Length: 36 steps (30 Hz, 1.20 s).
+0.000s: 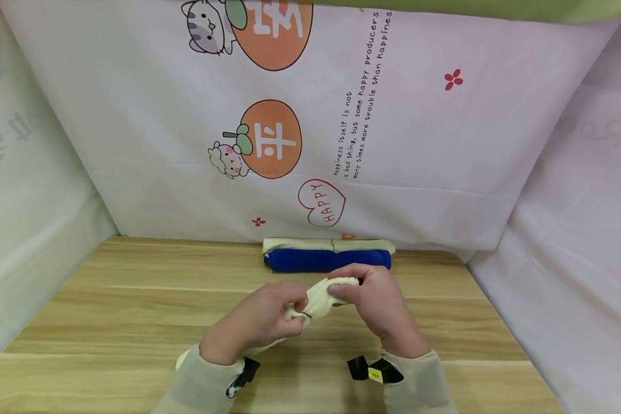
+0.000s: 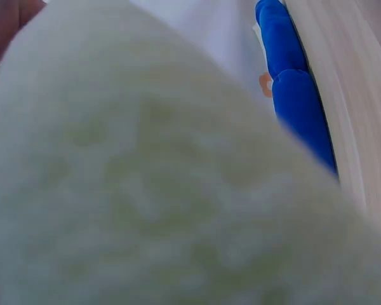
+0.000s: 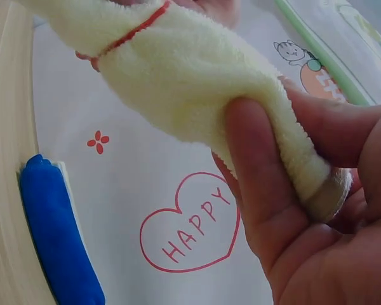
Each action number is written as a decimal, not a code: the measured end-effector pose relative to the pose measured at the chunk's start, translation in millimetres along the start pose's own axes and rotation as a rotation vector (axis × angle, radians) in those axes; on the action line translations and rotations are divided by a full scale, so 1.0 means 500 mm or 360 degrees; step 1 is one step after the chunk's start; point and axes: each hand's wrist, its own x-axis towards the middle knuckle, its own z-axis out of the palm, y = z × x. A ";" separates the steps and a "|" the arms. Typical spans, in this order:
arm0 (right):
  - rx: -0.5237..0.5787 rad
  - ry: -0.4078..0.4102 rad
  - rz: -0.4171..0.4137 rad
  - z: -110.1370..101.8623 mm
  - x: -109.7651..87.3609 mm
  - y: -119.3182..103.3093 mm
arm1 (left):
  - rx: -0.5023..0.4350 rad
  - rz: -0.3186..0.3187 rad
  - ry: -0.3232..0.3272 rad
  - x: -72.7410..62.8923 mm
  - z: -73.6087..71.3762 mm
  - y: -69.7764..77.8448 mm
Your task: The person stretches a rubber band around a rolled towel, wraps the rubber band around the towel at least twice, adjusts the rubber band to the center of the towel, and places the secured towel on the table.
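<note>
A pale yellow fluffy towel (image 1: pixel 318 300), twisted into a roll, stretches between both hands above the table. My left hand (image 1: pixel 269 313) grips it with curled fingers near a thin red cord (image 3: pixel 136 28) that circles the cloth. At the far end, my right hand (image 1: pixel 380 302) pinches the towel between thumb (image 3: pixel 257 146) and fingers. More pale cloth runs back under the left wrist and shows beside the left sleeve. In the left wrist view the towel (image 2: pixel 146 159) is blurred and covers most of the picture, hiding the left fingers.
Against the back wall lies a blue roll (image 1: pixel 326 260), narrowed at its middle. Right behind it is a cream roll (image 1: pixel 300 243) with a dark band around it. The wooden table (image 1: pixel 134 299) is enclosed by white printed cloth walls (image 1: pixel 403 144) at back and sides.
</note>
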 end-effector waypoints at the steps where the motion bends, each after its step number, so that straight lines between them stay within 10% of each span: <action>1: 0.0011 0.0003 0.0008 0.001 0.001 0.001 | 0.0018 0.0008 -0.0001 -0.001 0.000 -0.001; 22: 0.0554 0.0065 0.0122 -0.014 0.013 0.008 | 0.0419 0.0237 0.0167 0.008 0.002 0.013; 32: -0.0204 -0.0273 -0.0263 -0.042 0.000 0.006 | 0.0296 0.0161 0.0055 0.004 0.001 -0.003; 36: -0.0282 -0.0223 -0.0375 -0.047 0.000 0.007 | 0.0248 0.0183 0.0065 0.006 0.000 -0.001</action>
